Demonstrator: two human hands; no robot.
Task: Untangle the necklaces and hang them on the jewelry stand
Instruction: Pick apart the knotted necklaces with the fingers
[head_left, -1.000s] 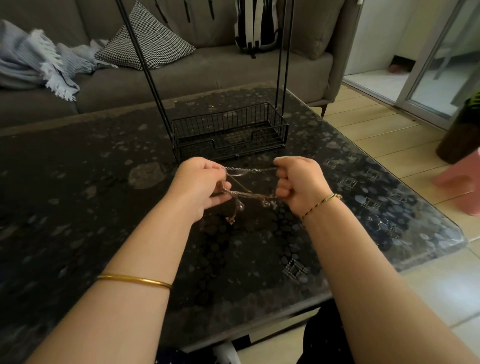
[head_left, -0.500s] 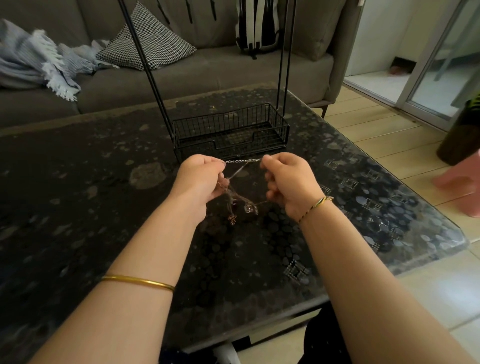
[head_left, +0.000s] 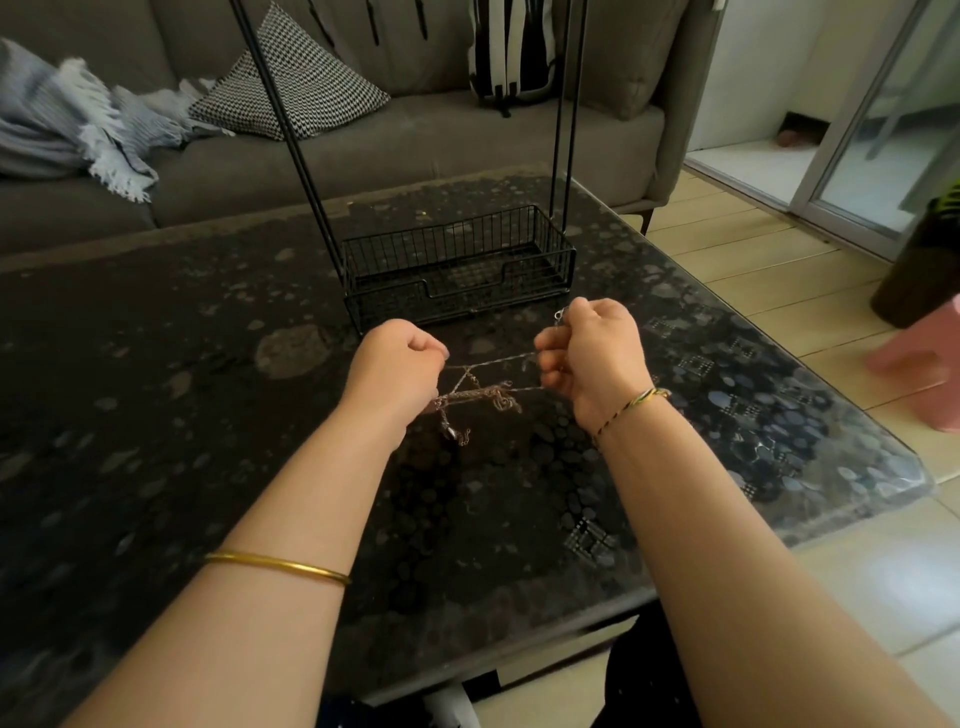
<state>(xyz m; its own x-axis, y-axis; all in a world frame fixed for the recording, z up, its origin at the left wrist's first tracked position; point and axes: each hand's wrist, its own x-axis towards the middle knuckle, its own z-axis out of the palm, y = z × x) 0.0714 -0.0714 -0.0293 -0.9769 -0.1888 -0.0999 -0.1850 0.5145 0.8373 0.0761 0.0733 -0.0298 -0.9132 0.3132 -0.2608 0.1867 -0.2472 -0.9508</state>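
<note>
Above the dark glass-topped table, just in front of the jewelry stand, both hands are up w/ the necklaces strung btwn them. The left hand is a fist, fingers curled round one end of the chains. The right hand is likewise curled and pinches the other end, w/ a small clasp poking out at the top of its fist. Hands are apart and the chains are pulled fairly taut: a thin silvery strand on top, a thicker copper-toned bundle below, a tangle approx. mid-span, and a short loose end dangling under the left hand. Can't tell if that end touches the glass. Nothing is hung on the stand's visible part, which is a black wire basket base on the table w/ thin black rods rising out of frame. Gold bangle on the left forearm, braided cord bracelet at the right wrist. Behind the table is a grey sofa w/ a houndstooth cushion, a fringed grey-blue throw and a striped bag. Blurred pink stool on the floor at right.
</note>
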